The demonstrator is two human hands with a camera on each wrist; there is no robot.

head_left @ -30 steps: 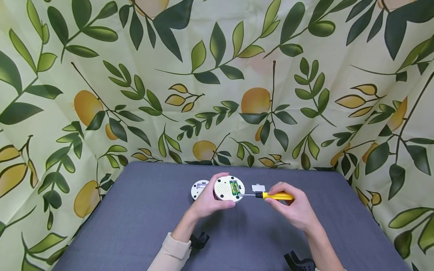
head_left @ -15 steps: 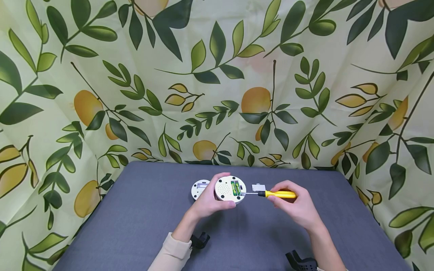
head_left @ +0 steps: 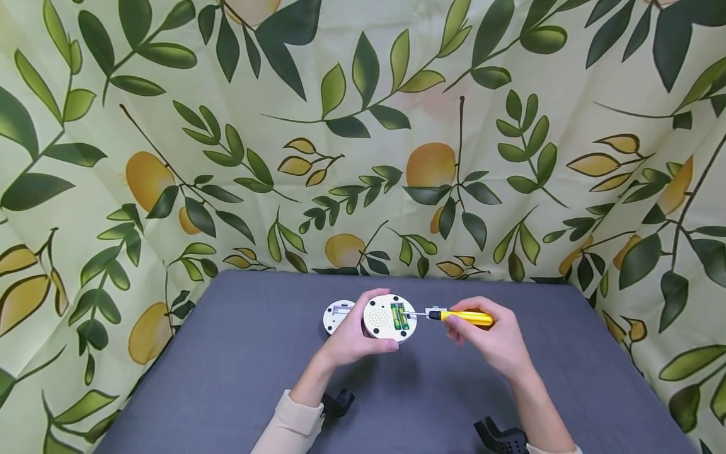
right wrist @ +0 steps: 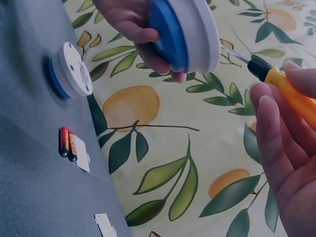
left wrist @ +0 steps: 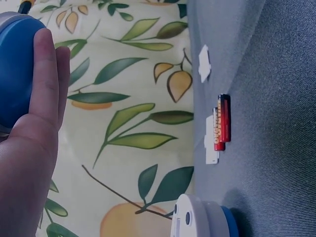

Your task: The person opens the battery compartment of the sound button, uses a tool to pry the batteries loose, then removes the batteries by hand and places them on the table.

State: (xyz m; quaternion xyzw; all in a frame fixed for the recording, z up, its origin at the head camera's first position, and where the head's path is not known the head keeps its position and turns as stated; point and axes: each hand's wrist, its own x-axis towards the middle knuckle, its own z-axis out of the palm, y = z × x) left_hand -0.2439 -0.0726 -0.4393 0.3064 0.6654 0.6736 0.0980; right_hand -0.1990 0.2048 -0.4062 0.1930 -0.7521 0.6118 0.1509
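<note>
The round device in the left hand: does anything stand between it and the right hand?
Only the yellow screwdriver, which the right hand itself holds, spans the gap to the batteries in the round device. Nothing else visible stands between them.

Pale fabric (head_left: 363,151) printed with green leaves (head_left: 365,66) and orange fruit (head_left: 430,165) hangs behind a grey-blue tabletop (head_left: 420,397).

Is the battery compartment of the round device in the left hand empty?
No, two green batteries sit in the round device that the left hand holds.
</note>
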